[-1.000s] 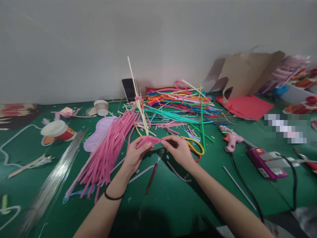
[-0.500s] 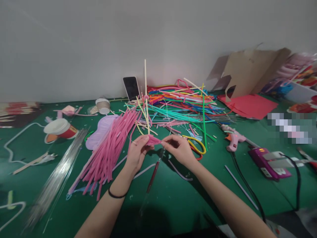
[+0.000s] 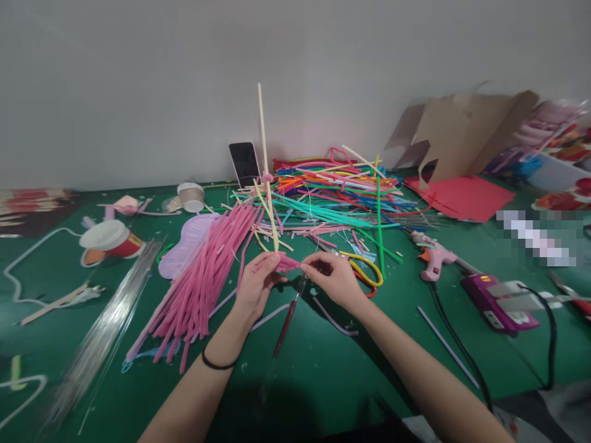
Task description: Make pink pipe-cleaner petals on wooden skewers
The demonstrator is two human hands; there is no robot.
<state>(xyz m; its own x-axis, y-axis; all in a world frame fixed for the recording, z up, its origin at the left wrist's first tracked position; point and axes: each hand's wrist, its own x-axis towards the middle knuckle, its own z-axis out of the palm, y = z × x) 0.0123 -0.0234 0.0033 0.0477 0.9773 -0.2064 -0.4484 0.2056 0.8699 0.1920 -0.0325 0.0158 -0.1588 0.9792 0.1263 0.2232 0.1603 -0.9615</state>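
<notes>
My left hand (image 3: 255, 286) pinches a small bundle of pink pipe cleaners (image 3: 289, 264) between thumb and fingers. Thumb and forefinger of my right hand (image 3: 335, 280) are closed at the bundle's pointed right end. Cream pipe cleaners (image 3: 263, 132) rise from the left hand, one standing tall with a small pink knot (image 3: 267, 177) partway up. A thin pale wire (image 3: 311, 200) arcs above the hands; where its ends go is hard to see. Under the hands lies a dark red-handled tool (image 3: 285, 329), its upper end partly hidden.
Loose pink pipe cleaners (image 3: 207, 277) lie left of my hands, beside thin metal wires (image 3: 111, 314). Behind are a mixed pile of coloured pipe cleaners (image 3: 332, 197) and a phone (image 3: 245, 163). Yellow-handled scissors (image 3: 372, 267), a pink glue gun (image 3: 436, 258) and a purple power strip (image 3: 489, 301) sit rightward.
The tall cream pipe cleaner now leans further left, its top higher in view. The pink bundle has turned slightly, showing its separate strands. Both hands keep nearly the same place.
</notes>
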